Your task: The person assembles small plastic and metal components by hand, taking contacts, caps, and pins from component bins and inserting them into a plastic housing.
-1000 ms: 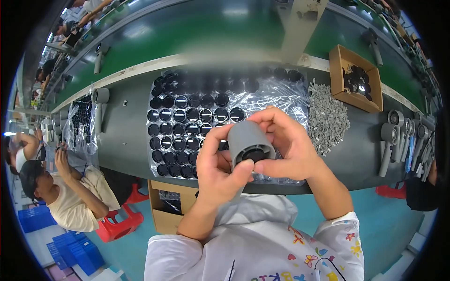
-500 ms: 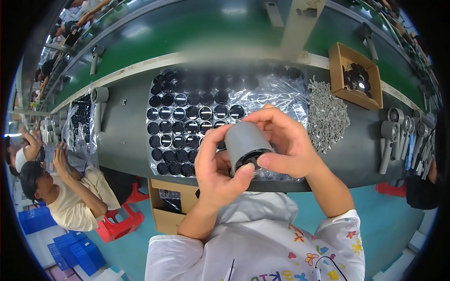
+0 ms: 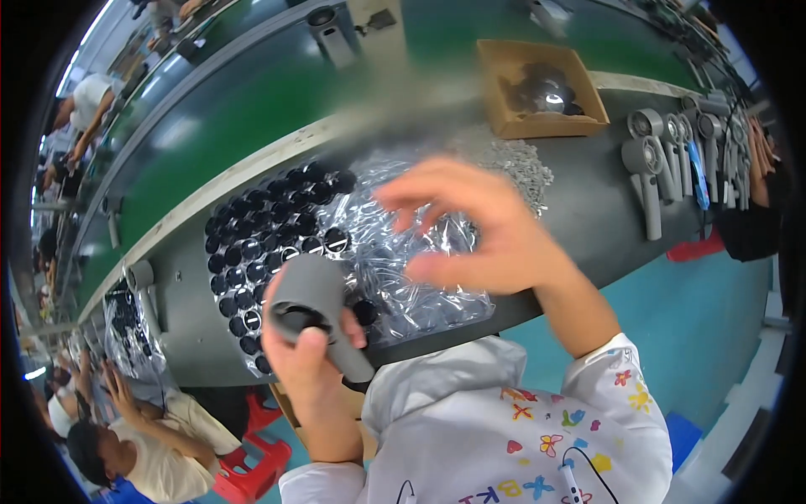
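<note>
My left hand (image 3: 302, 365) is closed around a grey hair-dryer-shaped body (image 3: 309, 286), made of a wide round barrel and a straight handle. The barrel's dark open end faces me, with my thumb at its lower rim. My right hand (image 3: 478, 223) is apart from it, blurred, its fingers spread and nothing visible between them. Below that hand lies clear plastic wrapping (image 3: 420, 290) on the bench. Rows of round black caps (image 3: 252, 249), some with a bright strip, lie on the plastic left of and behind the held body.
A pile of small grey pieces (image 3: 525, 168) lies beyond my right hand. Behind it stands a cardboard box (image 3: 546, 126) with dark parts inside. Several similar grey bodies (image 3: 646, 160) stand at the right. A person (image 3: 155, 449) sits at the left near a red stool (image 3: 256, 470).
My right hand has let go of the grey body and opened. My left hand has carried the body left, its handle now showing. The view has turned to the right.
</note>
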Tool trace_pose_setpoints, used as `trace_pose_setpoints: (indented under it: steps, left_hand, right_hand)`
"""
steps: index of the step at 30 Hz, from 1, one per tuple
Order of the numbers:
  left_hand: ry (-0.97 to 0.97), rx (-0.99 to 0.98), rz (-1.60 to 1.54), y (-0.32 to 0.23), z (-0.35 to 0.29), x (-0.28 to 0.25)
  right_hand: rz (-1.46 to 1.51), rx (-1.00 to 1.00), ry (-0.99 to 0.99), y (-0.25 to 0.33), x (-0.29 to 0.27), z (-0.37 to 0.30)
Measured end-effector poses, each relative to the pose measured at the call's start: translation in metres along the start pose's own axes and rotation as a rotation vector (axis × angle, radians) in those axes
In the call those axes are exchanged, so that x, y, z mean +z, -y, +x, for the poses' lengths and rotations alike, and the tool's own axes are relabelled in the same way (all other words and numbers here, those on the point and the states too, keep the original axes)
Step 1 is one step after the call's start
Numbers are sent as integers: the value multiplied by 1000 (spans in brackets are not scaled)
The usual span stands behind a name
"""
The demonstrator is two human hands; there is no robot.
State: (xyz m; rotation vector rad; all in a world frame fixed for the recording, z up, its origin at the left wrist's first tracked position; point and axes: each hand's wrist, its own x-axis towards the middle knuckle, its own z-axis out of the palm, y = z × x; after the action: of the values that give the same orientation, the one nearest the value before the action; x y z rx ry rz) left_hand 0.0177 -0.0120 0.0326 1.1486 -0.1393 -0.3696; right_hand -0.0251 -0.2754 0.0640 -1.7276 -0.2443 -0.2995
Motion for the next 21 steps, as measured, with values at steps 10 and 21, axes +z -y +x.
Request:
trace_pose_setpoints:
  steps: [10, 21]
  left_hand:
    - [-6, 353, 578, -65, 73, -41]
    - [200, -35, 1076, -92, 259, -14]
  right_hand:
    - [-236, 337, -635, -40, -91, -116]
    - [-668, 118, -320, -42, -70, -124]
